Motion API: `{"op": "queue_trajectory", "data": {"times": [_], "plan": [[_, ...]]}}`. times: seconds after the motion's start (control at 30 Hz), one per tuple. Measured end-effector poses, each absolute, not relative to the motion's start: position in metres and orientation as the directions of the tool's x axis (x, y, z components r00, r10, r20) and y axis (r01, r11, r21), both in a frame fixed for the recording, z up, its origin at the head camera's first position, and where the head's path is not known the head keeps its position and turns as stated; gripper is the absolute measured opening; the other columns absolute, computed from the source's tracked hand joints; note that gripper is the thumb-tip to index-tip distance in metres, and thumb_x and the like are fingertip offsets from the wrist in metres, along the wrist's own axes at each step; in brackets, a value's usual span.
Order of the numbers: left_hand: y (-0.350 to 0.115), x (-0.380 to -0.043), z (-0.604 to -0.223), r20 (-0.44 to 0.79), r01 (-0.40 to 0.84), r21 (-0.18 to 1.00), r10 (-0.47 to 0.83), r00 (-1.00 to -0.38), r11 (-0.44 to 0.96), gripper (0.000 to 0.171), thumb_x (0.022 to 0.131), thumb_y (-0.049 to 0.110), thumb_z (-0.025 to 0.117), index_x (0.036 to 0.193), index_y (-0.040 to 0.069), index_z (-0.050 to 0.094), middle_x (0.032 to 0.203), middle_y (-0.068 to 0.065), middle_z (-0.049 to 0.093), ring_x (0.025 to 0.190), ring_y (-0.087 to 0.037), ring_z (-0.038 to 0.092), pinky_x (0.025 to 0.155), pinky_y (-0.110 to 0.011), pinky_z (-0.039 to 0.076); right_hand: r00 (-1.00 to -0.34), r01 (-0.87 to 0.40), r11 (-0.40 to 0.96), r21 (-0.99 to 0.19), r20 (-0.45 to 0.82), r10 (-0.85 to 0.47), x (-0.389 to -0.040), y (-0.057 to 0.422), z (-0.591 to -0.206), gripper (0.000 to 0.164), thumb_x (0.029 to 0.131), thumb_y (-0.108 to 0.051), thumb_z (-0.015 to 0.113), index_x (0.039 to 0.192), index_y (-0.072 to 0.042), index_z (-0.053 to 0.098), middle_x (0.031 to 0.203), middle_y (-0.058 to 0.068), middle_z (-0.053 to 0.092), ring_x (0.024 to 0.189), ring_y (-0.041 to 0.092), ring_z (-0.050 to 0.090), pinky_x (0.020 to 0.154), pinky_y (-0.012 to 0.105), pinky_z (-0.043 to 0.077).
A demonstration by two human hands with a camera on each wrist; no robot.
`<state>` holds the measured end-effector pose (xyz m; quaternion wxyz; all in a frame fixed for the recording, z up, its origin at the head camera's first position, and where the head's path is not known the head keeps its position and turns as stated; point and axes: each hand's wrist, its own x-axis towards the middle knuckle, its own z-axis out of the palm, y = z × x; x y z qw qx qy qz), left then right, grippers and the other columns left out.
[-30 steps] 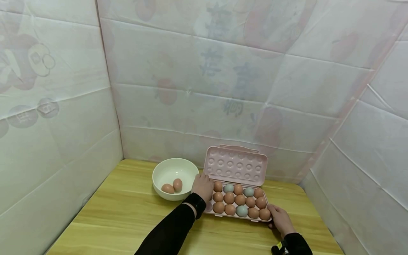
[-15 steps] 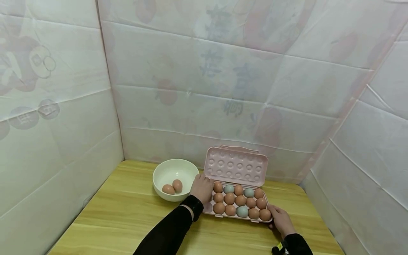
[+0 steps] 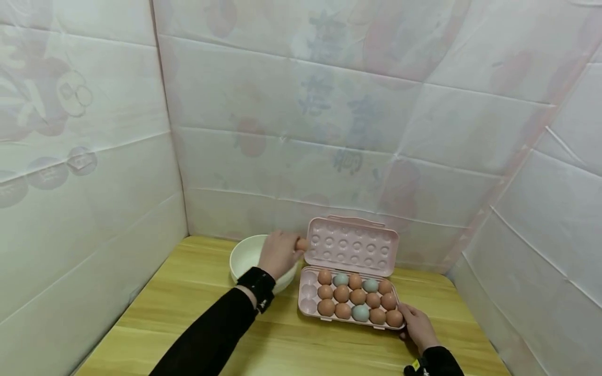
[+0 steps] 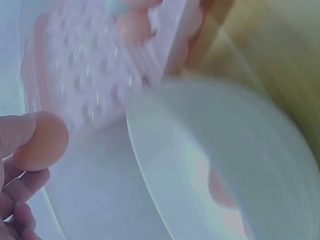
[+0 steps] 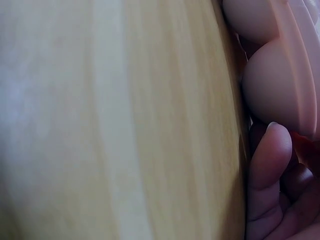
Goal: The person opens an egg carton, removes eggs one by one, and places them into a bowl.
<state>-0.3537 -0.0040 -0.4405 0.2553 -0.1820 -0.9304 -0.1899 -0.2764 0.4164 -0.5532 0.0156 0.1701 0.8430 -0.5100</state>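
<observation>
My left hand (image 3: 278, 253) is over the right side of the cream bowl (image 3: 242, 257) and pinches a brown egg (image 4: 47, 142) between thumb and fingers. Part of an egg (image 4: 220, 189) shows inside the bowl in the left wrist view; in the head view my hand and wrist hide the bowl's contents. To the right lies a pink egg carton (image 3: 308, 308), lid (image 3: 352, 245) raised, holding brown and pale blue eggs. Bare cups form its left column. My right hand (image 3: 418, 326) grips the carton's front right corner, fingers beside its rounded underside in the right wrist view.
The wood-grain table (image 3: 188, 313) carries the bowl and carton near its back edge. Pale printed sheets hang as a back wall (image 3: 282, 130) and side walls close around the table. The raised lid stands close to the back wall.
My left hand has risen from the carton's left column and moved left over the bowl, with a brown egg now visible in its fingers. My right hand stays at the carton's corner.
</observation>
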Motion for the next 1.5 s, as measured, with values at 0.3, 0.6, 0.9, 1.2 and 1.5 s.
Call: {"op": "queue_trajectory", "data": {"times": [0.3, 0.6, 0.9, 1.2, 1.5], "plan": [[-0.066, -0.351, -0.455, 0.378, 0.287, 0.456, 0.109, -0.919, 0.842, 0.030, 0.095, 0.033, 0.082, 0.115, 0.011, 0.079, 0.111, -0.009, 0.079, 0.106, -0.036, 0.068, 0.099, -0.051, 0.055, -0.942, 0.303, 0.427, -0.852, -0.200, 0.270, -0.275, 0.417, -0.550, 0.059, 0.113, -0.040, 0.047, 0.149, 0.007, 0.055, 0.124, 0.024, 0.067, 0.072, 0.019, 0.064, 0.065, 0.035, 0.059], [-0.062, -0.350, -0.485, 0.375, 0.324, 0.368, 0.179, -0.910, 0.872, 0.026, 0.091, 0.034, 0.083, 0.107, 0.013, 0.080, 0.090, -0.003, 0.076, 0.082, -0.027, 0.057, 0.080, -0.043, 0.050, -0.944, 0.296, 0.432, -0.852, -0.194, 0.265, -0.275, 0.414, -0.548, 0.059, 0.113, -0.039, 0.047, 0.148, 0.007, 0.055, 0.125, 0.025, 0.067, 0.073, 0.018, 0.065, 0.065, 0.034, 0.059], [-0.051, -0.354, -0.503, 0.403, 0.370, 0.304, 0.233, -0.885, 0.878, 0.018, 0.088, 0.029, 0.084, 0.092, 0.014, 0.076, 0.077, 0.001, 0.069, 0.074, -0.023, 0.054, 0.070, -0.038, 0.047, -0.944, 0.297, 0.430, -0.853, -0.194, 0.266, -0.276, 0.414, -0.549, 0.059, 0.113, -0.040, 0.047, 0.148, 0.007, 0.055, 0.116, 0.017, 0.071, 0.071, 0.018, 0.064, 0.063, 0.033, 0.058], [-0.049, -0.353, -0.508, 0.378, 0.363, 0.295, 0.240, -0.894, 0.884, 0.018, 0.084, 0.023, 0.086, 0.083, 0.015, 0.070, 0.076, 0.000, 0.068, 0.072, -0.022, 0.054, 0.071, -0.039, 0.049, -0.944, 0.287, 0.422, -0.860, -0.180, 0.275, -0.276, 0.415, -0.552, 0.055, 0.113, -0.035, 0.047, 0.147, 0.008, 0.055, 0.107, 0.010, 0.072, 0.068, 0.017, 0.064, 0.061, 0.031, 0.057], [-0.049, -0.355, -0.508, 0.359, 0.380, 0.312, 0.262, -0.896, 0.871, 0.019, 0.077, 0.018, 0.082, 0.075, 0.016, 0.063, 0.069, 0.004, 0.059, 0.069, -0.021, 0.050, 0.067, -0.036, 0.046, -0.940, 0.298, 0.424, -0.855, -0.186, 0.285, -0.276, 0.415, -0.553, 0.058, 0.114, -0.038, 0.047, 0.148, 0.008, 0.055, 0.109, 0.013, 0.071, 0.069, 0.017, 0.064, 0.061, 0.031, 0.057]]}}
